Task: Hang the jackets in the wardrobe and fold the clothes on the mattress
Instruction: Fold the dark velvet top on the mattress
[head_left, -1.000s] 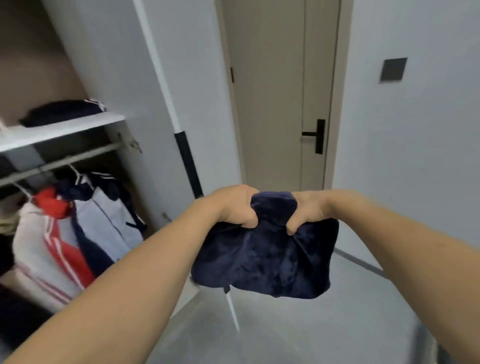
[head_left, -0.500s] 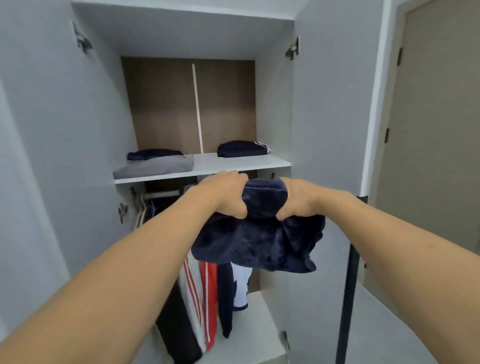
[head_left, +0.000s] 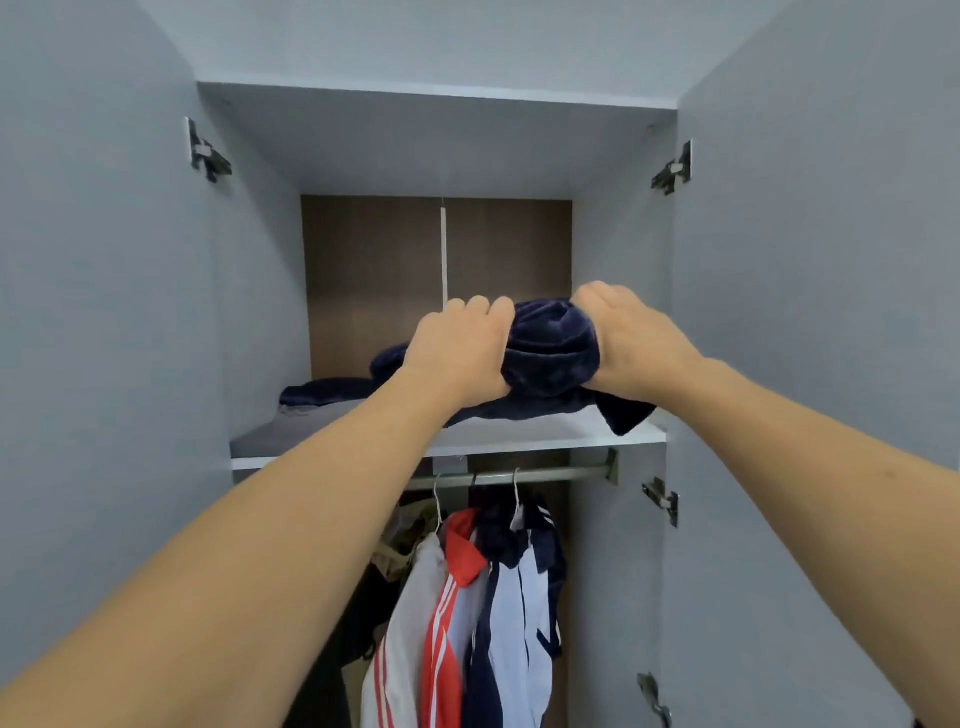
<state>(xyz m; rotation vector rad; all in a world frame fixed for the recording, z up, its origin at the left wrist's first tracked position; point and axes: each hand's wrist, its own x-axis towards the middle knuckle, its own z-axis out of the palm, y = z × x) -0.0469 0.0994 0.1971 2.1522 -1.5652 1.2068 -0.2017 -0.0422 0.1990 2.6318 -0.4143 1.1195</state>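
Note:
A folded dark navy plush garment (head_left: 550, 353) rests on the white wardrobe shelf (head_left: 519, 434), one corner hanging over the front edge at the right. My left hand (head_left: 462, 348) grips its left side and my right hand (head_left: 628, 338) grips its right side, fingers curled into the fabric. Below the shelf, several jackets (head_left: 467, 613) in white, red and navy hang on hangers from a metal rail (head_left: 545, 474).
Other folded clothes lie on the shelf's left part: a dark piece (head_left: 322, 391) on top of a grey one (head_left: 291, 423). Both wardrobe doors stand open, the left door (head_left: 104, 364) and the right door (head_left: 810, 364) flanking my arms. Metal hinges (head_left: 661, 500) stick out from the right side.
I have stepped closer and raised both hands, carrying the navy garment up from in front of the rail onto the shelf. It now sits where a folded dark piece lay at the shelf's right.

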